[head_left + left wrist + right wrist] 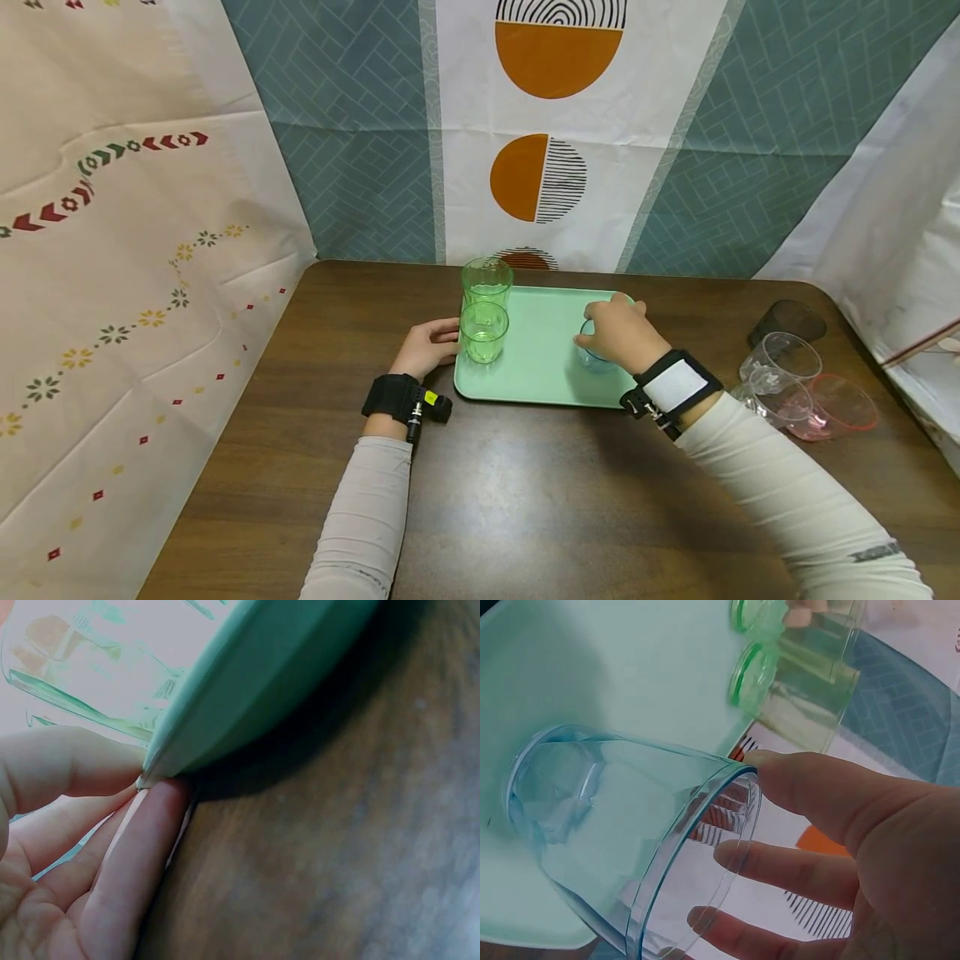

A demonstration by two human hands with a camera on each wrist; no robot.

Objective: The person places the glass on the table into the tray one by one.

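A mint-green tray (540, 367) lies on the wooden table. My left hand (425, 350) pinches its left edge, thumb on the rim and a finger under it, as the left wrist view shows. Two clear green glasses stand on the tray's left side, the front glass (483, 337) just before the back glass (487, 279). Over on the right side of the tray, my right hand (627, 332) holds a clear blue glass (607, 802) by its rim from above. The glass's base appears against the tray; whether it bears weight there I cannot tell.
At the table's right side is a group of glasses: a dark glass (787, 321), a clear glass (791, 354), another clear glass (776, 396) and a pink glass (840, 408). Patterned cloth (352, 142) hangs behind the table, with pale cloth on both sides.
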